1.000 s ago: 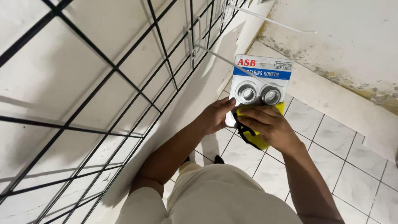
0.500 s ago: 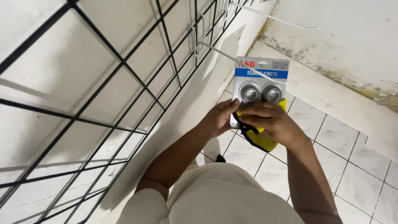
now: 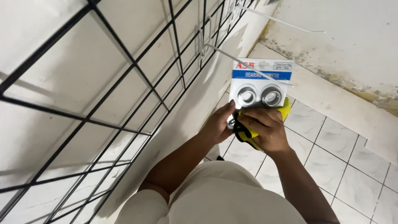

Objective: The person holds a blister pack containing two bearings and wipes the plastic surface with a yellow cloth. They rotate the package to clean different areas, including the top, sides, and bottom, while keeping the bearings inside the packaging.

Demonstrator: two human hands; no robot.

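Observation:
Both hands hold a blister card point(image 3: 261, 81) with two round metal bearings under clear plastic, white and blue at the top. My left hand point(image 3: 219, 124) grips its lower left edge. My right hand point(image 3: 265, 129) grips its lower part together with a yellow cloth with black trim point(image 3: 248, 136). The card is raised near a white wire hook point(image 3: 244, 65) that sticks out from the black wire grid panel point(image 3: 124, 91) on the wall.
A second white hook point(image 3: 282, 20) juts out higher up. The grid panel covers the white wall on the left. Pale floor tiles point(image 3: 352, 174) lie below, with a stained white wall point(image 3: 352, 49) on the right.
Both hands have lifted the card upward, closer to the white hook. The grip of each hand is the same.

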